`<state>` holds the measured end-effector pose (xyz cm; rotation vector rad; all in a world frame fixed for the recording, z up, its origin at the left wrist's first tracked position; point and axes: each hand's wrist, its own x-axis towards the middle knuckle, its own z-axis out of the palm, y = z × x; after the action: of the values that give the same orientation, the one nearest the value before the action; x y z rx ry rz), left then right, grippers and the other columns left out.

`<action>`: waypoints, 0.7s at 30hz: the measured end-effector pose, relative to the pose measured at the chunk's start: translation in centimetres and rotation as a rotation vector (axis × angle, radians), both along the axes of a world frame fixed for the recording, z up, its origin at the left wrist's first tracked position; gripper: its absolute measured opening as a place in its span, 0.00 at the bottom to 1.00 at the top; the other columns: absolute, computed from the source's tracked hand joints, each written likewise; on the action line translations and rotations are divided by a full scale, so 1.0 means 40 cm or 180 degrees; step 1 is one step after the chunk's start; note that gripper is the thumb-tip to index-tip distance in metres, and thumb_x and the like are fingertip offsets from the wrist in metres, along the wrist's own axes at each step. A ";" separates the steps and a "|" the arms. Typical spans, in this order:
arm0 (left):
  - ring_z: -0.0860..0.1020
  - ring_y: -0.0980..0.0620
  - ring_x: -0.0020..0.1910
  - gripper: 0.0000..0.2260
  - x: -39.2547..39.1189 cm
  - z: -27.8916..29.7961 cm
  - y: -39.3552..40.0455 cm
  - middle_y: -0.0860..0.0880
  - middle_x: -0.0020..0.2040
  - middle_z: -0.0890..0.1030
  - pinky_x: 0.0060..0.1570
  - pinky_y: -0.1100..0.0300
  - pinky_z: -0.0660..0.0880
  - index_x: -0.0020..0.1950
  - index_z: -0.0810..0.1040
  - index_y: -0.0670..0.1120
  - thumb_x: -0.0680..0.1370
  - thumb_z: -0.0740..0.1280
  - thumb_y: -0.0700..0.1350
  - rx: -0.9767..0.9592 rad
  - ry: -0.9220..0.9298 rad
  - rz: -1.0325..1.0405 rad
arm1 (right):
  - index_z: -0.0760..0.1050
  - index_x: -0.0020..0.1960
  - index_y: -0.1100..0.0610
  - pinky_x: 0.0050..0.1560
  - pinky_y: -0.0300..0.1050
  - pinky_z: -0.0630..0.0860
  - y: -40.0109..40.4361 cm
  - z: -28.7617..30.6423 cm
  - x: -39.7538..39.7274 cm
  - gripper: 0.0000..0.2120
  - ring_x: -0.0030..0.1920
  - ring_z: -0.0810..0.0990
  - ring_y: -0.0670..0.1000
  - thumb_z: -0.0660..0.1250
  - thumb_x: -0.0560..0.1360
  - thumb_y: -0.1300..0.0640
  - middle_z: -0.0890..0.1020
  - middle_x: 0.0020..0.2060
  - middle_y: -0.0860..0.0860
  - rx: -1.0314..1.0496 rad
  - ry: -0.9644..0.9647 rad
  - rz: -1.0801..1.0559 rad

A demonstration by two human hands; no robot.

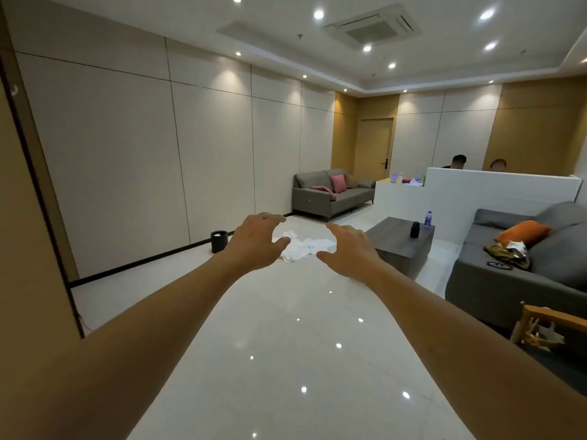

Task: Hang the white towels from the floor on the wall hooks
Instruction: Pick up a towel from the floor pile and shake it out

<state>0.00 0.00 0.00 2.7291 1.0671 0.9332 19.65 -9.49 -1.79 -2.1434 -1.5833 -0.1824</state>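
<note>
White towels (305, 246) lie crumpled in a heap on the glossy white floor, some way ahead near the middle of the room. Both my arms are stretched forward at chest height. My left hand (257, 239) is held out with fingers spread and loosely bent, holding nothing. My right hand (349, 249) mirrors it, fingers apart and empty. The towels show in the gap between the two hands, far beyond them. A small hook (14, 89) shows on the brown wall panel at the far left edge.
A black bin (219, 241) stands by the left wall. A grey coffee table (401, 246) with a black jar and a bottle sits right of the towels. Grey sofas stand at the back (330, 193) and right (524, 265). Two people sit behind a white partition (502, 192).
</note>
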 end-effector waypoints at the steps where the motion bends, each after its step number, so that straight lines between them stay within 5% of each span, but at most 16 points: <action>1: 0.65 0.48 0.72 0.24 0.022 0.000 0.023 0.50 0.73 0.69 0.69 0.50 0.66 0.73 0.68 0.52 0.79 0.64 0.56 -0.0007 0.0006 -0.0003 | 0.57 0.78 0.52 0.68 0.55 0.67 0.029 -0.003 0.019 0.36 0.72 0.65 0.58 0.67 0.76 0.42 0.66 0.74 0.54 0.0012 0.0010 0.0017; 21: 0.66 0.49 0.70 0.25 0.608 -0.002 0.842 0.51 0.72 0.70 0.67 0.51 0.67 0.73 0.68 0.53 0.77 0.66 0.56 -0.0174 0.0109 0.0231 | 0.60 0.76 0.49 0.66 0.52 0.67 0.880 -0.004 0.612 0.34 0.70 0.66 0.57 0.68 0.74 0.44 0.69 0.72 0.52 -0.0202 0.0273 0.0173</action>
<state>24.33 33.68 -0.08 2.6882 1.1868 0.8563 44.14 25.71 -1.94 -2.1233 -1.6160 -0.0225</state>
